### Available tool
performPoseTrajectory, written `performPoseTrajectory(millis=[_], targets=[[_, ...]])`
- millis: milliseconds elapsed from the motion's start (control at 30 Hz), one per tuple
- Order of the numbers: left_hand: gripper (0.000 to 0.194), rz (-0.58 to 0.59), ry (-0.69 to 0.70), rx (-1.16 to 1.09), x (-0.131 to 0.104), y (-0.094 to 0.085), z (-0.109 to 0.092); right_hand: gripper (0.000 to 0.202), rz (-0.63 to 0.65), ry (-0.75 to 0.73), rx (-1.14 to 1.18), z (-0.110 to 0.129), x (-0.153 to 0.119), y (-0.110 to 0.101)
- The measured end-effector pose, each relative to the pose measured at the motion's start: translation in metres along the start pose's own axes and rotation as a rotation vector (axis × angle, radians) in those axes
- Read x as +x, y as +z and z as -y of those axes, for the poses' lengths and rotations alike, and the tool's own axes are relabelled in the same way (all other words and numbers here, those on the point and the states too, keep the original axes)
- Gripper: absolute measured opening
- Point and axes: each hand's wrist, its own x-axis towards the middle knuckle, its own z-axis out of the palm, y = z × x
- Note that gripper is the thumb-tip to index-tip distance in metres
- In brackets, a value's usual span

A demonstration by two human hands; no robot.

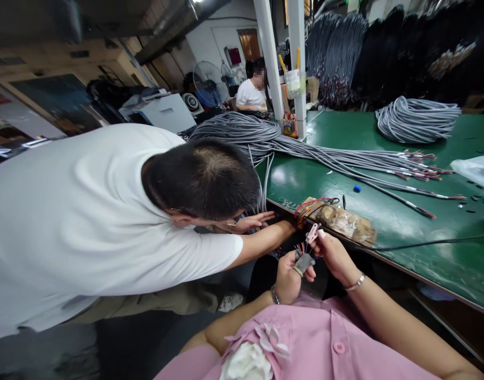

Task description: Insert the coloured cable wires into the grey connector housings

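My left hand, with a grey cover over one finger, is closed around thin coloured wires whose ends fan out above the fingers. Just to its right, my right hand pinches a small pale pink piece with a slot in it, which looks like a plastic clip. Both hands are close together in front of the table's near edge. Part of the wires is hidden behind my fingers.
A co-worker in a white shirt leans in from the left, one forearm reaching toward the table edge beside my hands. A wrapped wooden block, grey cables, a cable coil and a blue cap lie on the green table.
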Motion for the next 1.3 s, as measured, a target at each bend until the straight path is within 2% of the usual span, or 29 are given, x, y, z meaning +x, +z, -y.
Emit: performPoseTrajectory(millis=[100,300,467,533,700,900,1033,1200,1300], targets=[[0.033,-0.032,-0.027,-0.054,0.007,0.006,0.005,0.044,-0.134,-0.134,-0.134,-0.007,0.001,-0.002],[0.036,-0.051,-0.023,-0.03,0.016,0.004,0.007,0.046,-0.095,-0.164,-0.112,-0.011,0.007,-0.002],[0.036,-0.037,0.027,0.092,0.019,-0.004,0.002,0.044,-0.235,-0.234,-0.184,-0.014,0.012,-0.003],[0.037,-0.036,0.042,0.123,0.021,-0.006,0.001,0.045,-0.206,-0.184,-0.109,-0.015,0.013,-0.002],[0.034,-0.019,0.055,0.15,0.025,-0.008,0.003,0.052,-0.024,0.031,0.176,-0.007,0.016,0.007],[0.035,-0.002,0.035,0.179,0.024,-0.011,0.005,0.043,-0.111,-0.003,0.277,-0.005,0.023,0.015],[0.035,-0.01,0.021,0.184,0.023,-0.011,0.001,0.042,-0.117,0.026,0.316,-0.008,0.023,0.015],[0.034,-0.004,-0.013,0.171,0.016,-0.013,-0.006,0.05,-0.017,0.122,0.365,-0.006,0.015,0.009],[0.031,-0.009,0.014,0.198,0.012,-0.016,-0.009,0.052,0.063,0.151,0.315,-0.001,0.01,0.007]])
